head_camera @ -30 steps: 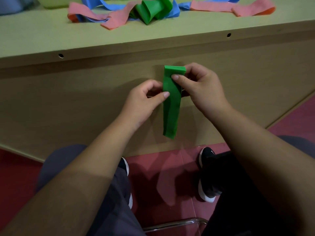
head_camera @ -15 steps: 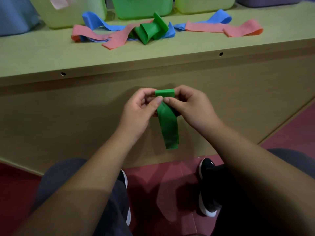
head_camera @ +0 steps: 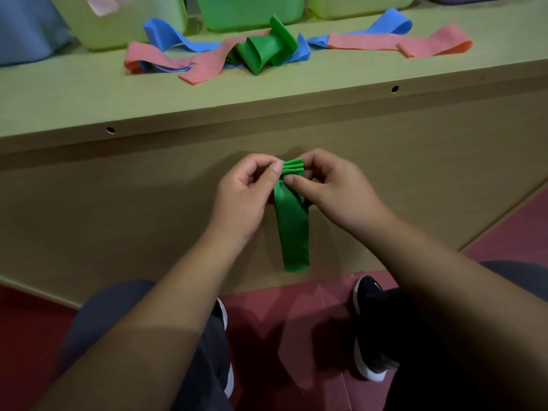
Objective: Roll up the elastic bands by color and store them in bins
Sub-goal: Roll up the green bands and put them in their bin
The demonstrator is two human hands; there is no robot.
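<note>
The left hand and right hand sit close together, both pinching the pleated top of one green band; its tail hangs in front of the counter. One crumpled green band lies there among blue and pink ones, tangled past counting. Three greenish bins stand behind.

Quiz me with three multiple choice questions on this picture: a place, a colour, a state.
1. Where is the held green band? A. on the tabletop B. in the air C. in a bin
2. What colour is the middle bin? A. green B. black C. red
3. How is the held band? A. fully rolled B. partly rolled C. flat
1 B: left hand and right hand hold it before the table's front panel.
2 A: its wall is green.
3 B: a tail hangs below the roll.
</note>
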